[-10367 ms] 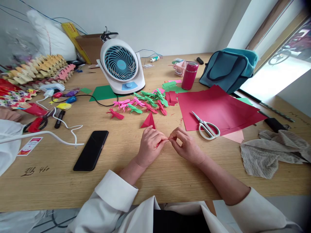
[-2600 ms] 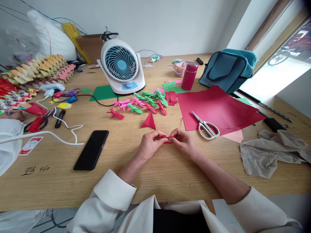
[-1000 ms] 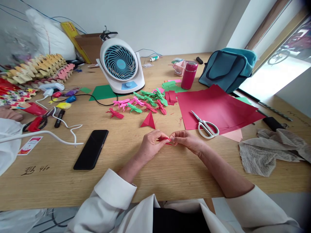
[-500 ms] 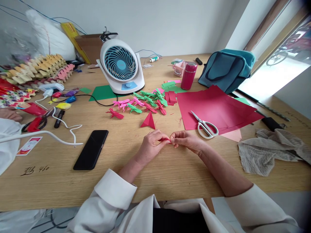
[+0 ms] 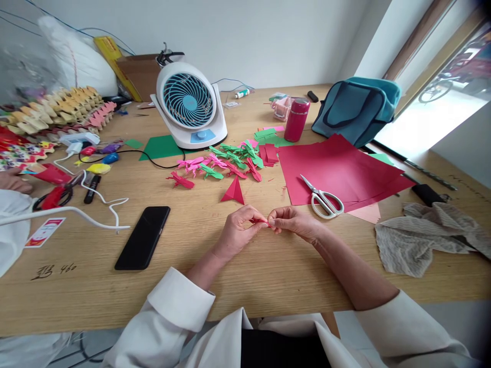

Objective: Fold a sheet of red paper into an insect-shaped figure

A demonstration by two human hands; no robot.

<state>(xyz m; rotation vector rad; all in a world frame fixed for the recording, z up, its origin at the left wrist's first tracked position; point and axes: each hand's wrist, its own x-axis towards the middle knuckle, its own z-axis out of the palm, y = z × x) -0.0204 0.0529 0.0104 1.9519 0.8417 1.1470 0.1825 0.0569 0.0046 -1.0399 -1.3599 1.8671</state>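
Both my hands meet low over the table, pinching a small piece of folded red paper, mostly hidden by the fingers. My left hand is closed on its left part, and my right hand grips the right end between thumb and fingertips. Just beyond them stands a red folded paper triangle. Farther back lies a group of folded paper figures in green, pink and red. White-handled scissors rest partly on large red paper sheets to the right.
A black phone lies left of my arms, near a white cable. Behind are a fan, a red flask and a teal bag. A grey cloth sits right. At the far left edge is another person's hand.
The view has shifted very slightly. Both hands keep their pinch on the red paper, with only a tiny movement of the fingers.
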